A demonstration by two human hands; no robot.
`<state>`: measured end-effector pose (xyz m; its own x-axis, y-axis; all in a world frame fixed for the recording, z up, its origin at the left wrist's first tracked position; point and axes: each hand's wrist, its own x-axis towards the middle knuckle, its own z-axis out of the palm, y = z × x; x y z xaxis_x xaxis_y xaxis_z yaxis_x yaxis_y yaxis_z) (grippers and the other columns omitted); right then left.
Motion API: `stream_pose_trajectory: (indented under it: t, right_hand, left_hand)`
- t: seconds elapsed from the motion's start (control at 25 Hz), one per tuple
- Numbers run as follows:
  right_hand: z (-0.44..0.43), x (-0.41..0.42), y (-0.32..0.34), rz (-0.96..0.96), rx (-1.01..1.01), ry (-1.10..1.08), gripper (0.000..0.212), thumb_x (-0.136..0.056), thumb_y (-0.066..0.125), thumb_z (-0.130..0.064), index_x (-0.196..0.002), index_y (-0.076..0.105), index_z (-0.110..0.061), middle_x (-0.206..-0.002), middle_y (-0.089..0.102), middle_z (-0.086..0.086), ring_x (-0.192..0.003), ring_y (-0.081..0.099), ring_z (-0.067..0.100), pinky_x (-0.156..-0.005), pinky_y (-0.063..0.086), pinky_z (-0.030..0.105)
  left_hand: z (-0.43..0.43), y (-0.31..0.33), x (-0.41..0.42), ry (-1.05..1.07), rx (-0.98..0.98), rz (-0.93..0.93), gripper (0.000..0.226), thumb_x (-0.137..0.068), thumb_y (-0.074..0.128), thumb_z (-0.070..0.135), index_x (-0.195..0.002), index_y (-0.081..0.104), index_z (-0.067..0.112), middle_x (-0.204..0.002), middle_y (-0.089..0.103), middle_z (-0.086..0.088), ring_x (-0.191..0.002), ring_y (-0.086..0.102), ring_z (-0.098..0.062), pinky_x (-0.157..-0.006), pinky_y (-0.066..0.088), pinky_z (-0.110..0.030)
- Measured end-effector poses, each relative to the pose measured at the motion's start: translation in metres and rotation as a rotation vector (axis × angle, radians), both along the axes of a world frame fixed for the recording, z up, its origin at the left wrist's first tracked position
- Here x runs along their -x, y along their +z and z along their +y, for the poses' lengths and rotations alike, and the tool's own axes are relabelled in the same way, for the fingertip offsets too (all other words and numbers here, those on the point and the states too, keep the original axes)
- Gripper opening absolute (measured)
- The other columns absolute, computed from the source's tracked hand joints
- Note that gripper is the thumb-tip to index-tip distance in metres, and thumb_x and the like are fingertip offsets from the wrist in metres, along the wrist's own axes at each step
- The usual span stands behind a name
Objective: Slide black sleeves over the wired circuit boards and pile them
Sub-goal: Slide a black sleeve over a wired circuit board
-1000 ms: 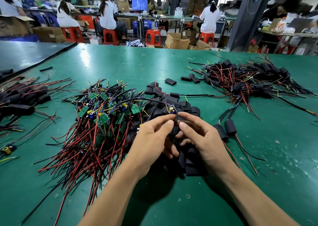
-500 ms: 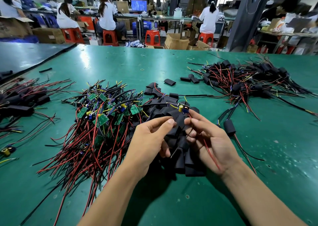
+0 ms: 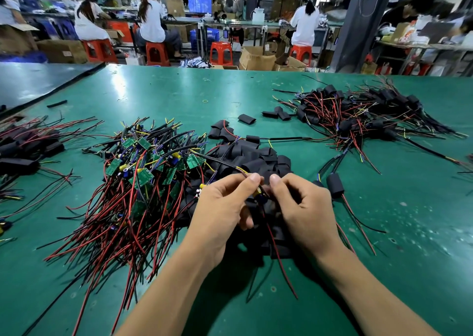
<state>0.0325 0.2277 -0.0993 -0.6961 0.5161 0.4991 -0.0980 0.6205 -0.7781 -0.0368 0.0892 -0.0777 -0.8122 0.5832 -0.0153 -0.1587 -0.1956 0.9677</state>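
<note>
My left hand (image 3: 225, 207) and my right hand (image 3: 304, 207) meet over a heap of loose black sleeves (image 3: 253, 159). Between their curled fingers they pinch one wired circuit board (image 3: 259, 195); its yellow part shows, and its red and black wires hang down toward me. Whether a sleeve is on it is hidden by my fingers. A heap of bare green boards with red and black wires (image 3: 138, 182) lies to the left. A pile of sleeved boards (image 3: 358, 115) lies at the far right. One sleeved board (image 3: 335, 184) lies just right of my right hand.
More sleeved boards (image 3: 23, 151) lie at the left edge of the green table (image 3: 179, 92). Loose sleeves (image 3: 276, 114) are scattered mid-table. Beyond the far edge, people sit on red stools among cardboard boxes.
My right hand has closed from a spread palm and come together with the left. The board's wires now hang between my wrists instead of across my right palm.
</note>
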Motion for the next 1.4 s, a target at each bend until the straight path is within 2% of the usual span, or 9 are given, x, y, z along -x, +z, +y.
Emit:
stream_pose_trajectory:
  t: [0.12,0.28,0.4,0.52,0.72,0.96,1.08,1.24,1.4]
  right_hand:
    - [0.017,0.001,-0.001,-0.072,-0.177,-0.283,0.01,-0.092,0.063,-0.031,-0.093,0.069,-0.023,-0.091,0.068,-0.007,-0.09,0.057,0.015,-0.085,0.046,0.037]
    - [0.04,0.0,-0.008,-0.495,-0.416,-0.499,0.046,-0.088,0.065,-0.04,-0.132,0.06,-0.025,-0.141,0.05,0.003,-0.14,0.028,0.024,-0.115,0.018,0.045]
    - [0.05,-0.003,-0.007,-0.687,-0.365,-0.525,0.06,-0.092,0.057,-0.049,-0.146,0.045,-0.027,-0.157,0.034,0.004,-0.149,0.014,0.025,-0.121,0.006,0.051]
    - [0.051,-0.005,-0.005,-0.738,-0.273,-0.539,0.059,-0.094,0.054,-0.046,-0.147,0.042,-0.025,-0.155,0.035,0.004,-0.144,0.024,0.028,-0.119,0.016,0.05]
    - [0.047,-0.006,0.001,-0.647,-0.241,-0.581,0.058,-0.09,0.056,-0.022,-0.145,0.041,-0.021,-0.134,0.045,0.01,-0.128,0.038,0.032,-0.107,0.028,0.046]
    - [0.051,-0.009,0.0,-0.591,-0.252,-0.572,0.052,-0.094,0.058,-0.021,-0.144,0.044,-0.02,-0.131,0.049,0.011,-0.125,0.039,0.032,-0.101,0.034,0.046]
    - [0.052,-0.008,-0.004,-0.564,-0.314,-0.591,0.046,-0.095,0.058,-0.027,-0.14,0.05,-0.022,-0.131,0.053,0.008,-0.126,0.036,0.03,-0.104,0.028,0.046]
    - [0.04,-0.003,-0.005,-0.356,-0.394,-0.478,0.033,-0.092,0.064,-0.028,-0.125,0.065,-0.021,-0.119,0.061,0.002,-0.122,0.043,0.027,-0.102,0.027,0.042]
    - [0.037,0.003,-0.012,-0.342,-0.415,-0.294,0.032,-0.089,0.069,-0.023,-0.12,0.07,-0.014,-0.112,0.064,0.006,-0.114,0.05,0.029,-0.1,0.036,0.041]
  left_hand:
    - [0.004,-0.005,-0.004,-0.045,0.035,0.061,0.02,-0.091,0.068,0.028,-0.087,0.073,0.009,-0.076,0.071,-0.008,-0.037,0.048,-0.013,-0.041,0.038,-0.02]
    - [0.004,-0.007,-0.005,-0.084,0.085,0.106,0.017,-0.093,0.066,0.03,-0.086,0.075,0.017,-0.082,0.075,-0.007,-0.036,0.047,-0.013,-0.041,0.038,-0.019]
    - [0.004,-0.009,-0.004,-0.067,0.095,0.111,0.017,-0.092,0.067,0.032,-0.086,0.075,0.019,-0.084,0.075,-0.009,-0.037,0.047,-0.014,-0.041,0.037,-0.02]
    - [0.003,-0.009,-0.002,-0.06,0.094,0.112,0.017,-0.091,0.067,0.034,-0.086,0.075,0.019,-0.086,0.074,-0.012,-0.038,0.048,-0.014,-0.041,0.038,-0.021]
    - [0.003,-0.009,-0.001,-0.046,0.093,0.11,0.017,-0.093,0.067,0.03,-0.084,0.075,0.018,-0.084,0.075,-0.011,-0.038,0.048,-0.015,-0.041,0.038,-0.02]
    - [0.002,-0.005,0.0,0.015,0.056,0.119,0.019,-0.093,0.066,0.026,-0.086,0.073,0.011,-0.071,0.072,-0.001,-0.037,0.047,-0.013,-0.039,0.037,-0.02]
    - [-0.001,-0.001,0.002,0.141,0.06,0.226,0.019,-0.092,0.068,0.026,-0.078,0.072,0.015,-0.054,0.063,0.004,-0.036,0.046,-0.013,-0.04,0.036,-0.018]
    - [-0.007,0.0,0.007,0.331,0.076,0.393,0.022,-0.09,0.072,0.032,-0.076,0.071,0.016,-0.062,0.067,-0.014,-0.039,0.05,-0.015,-0.044,0.039,-0.019]
    - [-0.007,-0.003,0.016,0.504,0.048,0.272,0.021,-0.092,0.07,0.03,-0.077,0.071,0.015,-0.059,0.068,-0.005,-0.046,0.062,-0.018,-0.049,0.051,-0.026]
